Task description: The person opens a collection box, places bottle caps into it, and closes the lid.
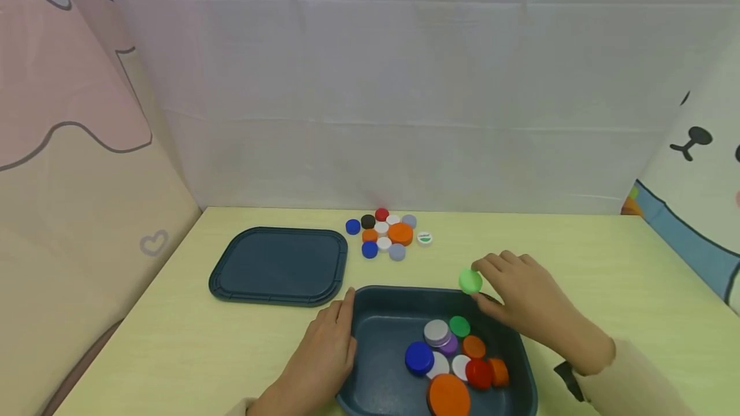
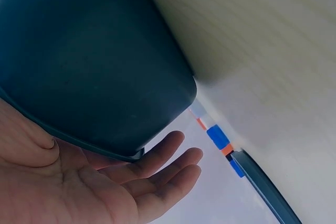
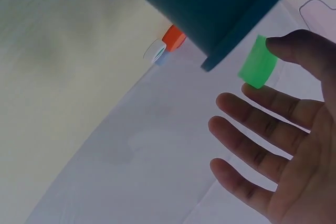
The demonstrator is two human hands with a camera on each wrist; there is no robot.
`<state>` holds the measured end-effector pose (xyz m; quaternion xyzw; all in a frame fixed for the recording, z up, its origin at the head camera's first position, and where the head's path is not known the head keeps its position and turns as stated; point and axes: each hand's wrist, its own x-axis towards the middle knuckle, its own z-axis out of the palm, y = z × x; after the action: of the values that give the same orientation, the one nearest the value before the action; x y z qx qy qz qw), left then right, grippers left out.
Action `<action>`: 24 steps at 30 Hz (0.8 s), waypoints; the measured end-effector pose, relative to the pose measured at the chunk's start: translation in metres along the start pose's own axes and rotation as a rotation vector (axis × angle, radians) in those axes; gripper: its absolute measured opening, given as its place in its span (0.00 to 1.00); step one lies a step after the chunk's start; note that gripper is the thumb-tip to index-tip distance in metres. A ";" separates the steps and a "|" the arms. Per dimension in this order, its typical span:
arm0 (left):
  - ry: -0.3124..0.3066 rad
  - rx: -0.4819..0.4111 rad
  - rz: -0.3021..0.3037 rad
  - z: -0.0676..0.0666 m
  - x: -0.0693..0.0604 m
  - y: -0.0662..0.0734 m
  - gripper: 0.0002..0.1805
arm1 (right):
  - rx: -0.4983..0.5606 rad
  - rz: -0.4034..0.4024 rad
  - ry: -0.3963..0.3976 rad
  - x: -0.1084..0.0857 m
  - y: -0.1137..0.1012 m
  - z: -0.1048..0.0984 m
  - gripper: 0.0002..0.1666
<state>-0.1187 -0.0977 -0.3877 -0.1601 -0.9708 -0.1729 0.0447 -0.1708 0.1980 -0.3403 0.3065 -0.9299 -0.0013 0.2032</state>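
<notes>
A: Where is the light green cap [image 1: 471, 281] being held?

B: By the far right corner of the bin [image 1: 374, 345]. It is pinched between the thumb and fingertip of the right hand [image 1: 523, 297]; whether it is held over the rim or just beyond it cannot be judged for certain.

A: How is this grip best managed?

B: Light pressure should be kept on the cap's edge, and the bin's rim should not be knocked. Steadiness is likely helped by the left hand [image 1: 320, 352], which is rested on the bin's left rim, fingers relaxed rather than clenched.

A: And around that?

B: Mixed caps [image 1: 449, 395] are gathered inside the bin, towards its right side. More loose caps [image 1: 400, 234] are clustered beyond it, and a dark tray [image 1: 277, 265] is set beyond it to the left. All are borne by a pale yellow table [image 1: 156, 339]. Behind the bin, a whitish sheet [image 1: 405, 82] is hung, flanked by cartoon-printed cloths [image 1: 75, 210].
</notes>
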 end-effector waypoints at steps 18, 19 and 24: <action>-0.009 -0.004 -0.004 0.000 0.000 0.000 0.31 | 0.095 -0.088 -0.148 -0.027 -0.037 -0.001 0.19; -0.008 -0.002 -0.004 0.000 0.000 0.001 0.31 | 0.103 -0.097 -0.160 -0.028 -0.038 0.000 0.18; -0.006 0.002 -0.005 0.000 0.001 0.001 0.31 | 0.134 -0.132 -0.221 -0.031 -0.040 0.007 0.18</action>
<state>-0.1192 -0.0966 -0.3873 -0.1581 -0.9715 -0.1715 0.0416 -0.1283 0.1821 -0.3637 0.3777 -0.9225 0.0136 0.0783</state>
